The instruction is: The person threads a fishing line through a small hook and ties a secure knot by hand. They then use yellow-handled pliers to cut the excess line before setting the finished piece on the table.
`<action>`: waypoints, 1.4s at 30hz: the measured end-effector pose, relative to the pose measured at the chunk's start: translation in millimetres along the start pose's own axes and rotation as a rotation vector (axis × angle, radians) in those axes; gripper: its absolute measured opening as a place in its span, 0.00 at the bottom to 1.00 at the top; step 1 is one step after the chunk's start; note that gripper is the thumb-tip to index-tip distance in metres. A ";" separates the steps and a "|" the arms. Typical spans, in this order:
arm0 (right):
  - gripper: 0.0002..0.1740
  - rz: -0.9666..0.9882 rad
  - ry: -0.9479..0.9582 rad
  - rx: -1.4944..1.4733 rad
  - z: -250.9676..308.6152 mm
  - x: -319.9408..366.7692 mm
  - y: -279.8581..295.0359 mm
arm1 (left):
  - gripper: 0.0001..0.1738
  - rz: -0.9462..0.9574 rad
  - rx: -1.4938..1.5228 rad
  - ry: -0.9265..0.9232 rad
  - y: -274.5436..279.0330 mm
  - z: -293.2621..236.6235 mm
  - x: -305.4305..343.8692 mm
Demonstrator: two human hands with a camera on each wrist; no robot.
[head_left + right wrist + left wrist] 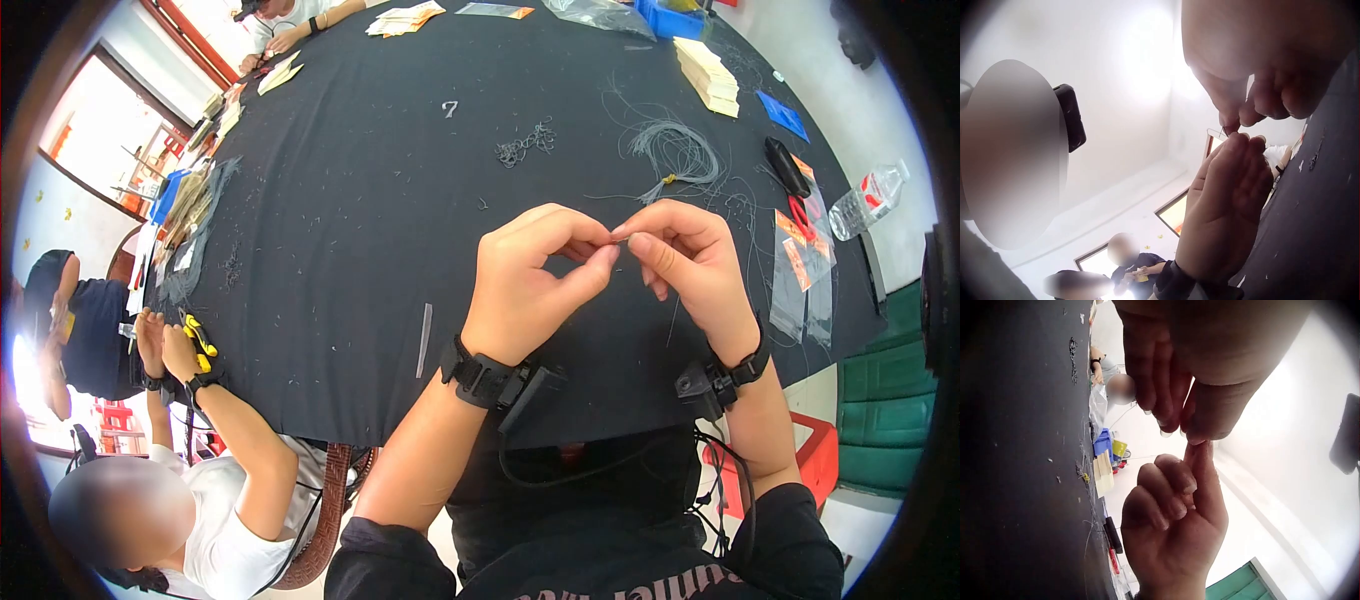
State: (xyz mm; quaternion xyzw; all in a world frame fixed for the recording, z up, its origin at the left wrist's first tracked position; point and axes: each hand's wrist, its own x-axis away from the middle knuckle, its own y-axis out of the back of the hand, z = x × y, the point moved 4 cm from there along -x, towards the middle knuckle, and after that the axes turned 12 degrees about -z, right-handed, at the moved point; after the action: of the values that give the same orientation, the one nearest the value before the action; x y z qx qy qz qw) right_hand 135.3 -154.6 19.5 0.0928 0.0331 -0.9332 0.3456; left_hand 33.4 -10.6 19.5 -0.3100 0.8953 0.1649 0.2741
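Observation:
In the head view both hands meet above the black table, fingertip to fingertip. My left hand (525, 275) pinches with thumb and forefinger, and my right hand (700, 265) does the same right beside it. Between them is a thin strand (1212, 130), a fine curved line at the fingertips in the right wrist view; most of it is hidden by the fingers. In the left wrist view, the right hand (1175, 519) has its other fingers curled in. Beyond the hands lie a coil of grey line (690, 150) and a small heap of knotted grey pieces (525, 146).
On the black tablecloth (350, 220) lie a clear strip (425, 340) and a metal-coloured figure seven (450, 109). To the right are red-handled scissors (801, 215), plastic packets (800, 290), a water bottle (868, 200) and a card stack (706, 76). Another person works at the left, by yellow pliers (198, 335).

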 end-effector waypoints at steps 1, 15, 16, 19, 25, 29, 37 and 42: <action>0.09 -0.001 -0.001 -0.004 -0.2 0.0 -0.3 | 0.06 -0.012 0.002 0.000 0.3 -0.2 0.1; 0.10 0.046 0.216 0.112 5.1 -8.0 6.4 | 0.05 0.206 0.037 0.213 -0.8 1.8 1.6; 0.10 0.074 0.189 0.074 4.9 -7.5 6.8 | 0.05 0.251 0.042 0.217 -1.9 4.7 2.9; 0.09 0.162 0.150 -0.002 5.7 -5.8 5.9 | 0.05 0.288 0.130 0.228 -7.0 8.5 8.0; 0.05 0.248 0.146 -0.039 5.7 -1.9 -0.2 | 0.05 0.348 0.120 0.295 -7.0 4.3 7.4; 0.06 0.257 0.197 0.002 3.7 -2.2 0.3 | 0.05 0.397 0.132 0.326 -7.6 -0.9 6.6; 0.07 0.271 0.193 0.000 3.7 -0.1 -2.8 | 0.07 0.431 0.253 0.363 -11.7 6.8 12.0; 0.05 0.131 0.268 0.090 5.6 -1.4 -3.0 | 0.16 0.424 0.317 0.476 -16.7 10.2 16.7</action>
State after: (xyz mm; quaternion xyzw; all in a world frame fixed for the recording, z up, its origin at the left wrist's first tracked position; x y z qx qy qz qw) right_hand 133.6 -152.2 25.2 0.2337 0.0309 -0.8886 0.3935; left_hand 37.1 -26.2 -0.6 -0.1007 0.9930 0.0003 0.0621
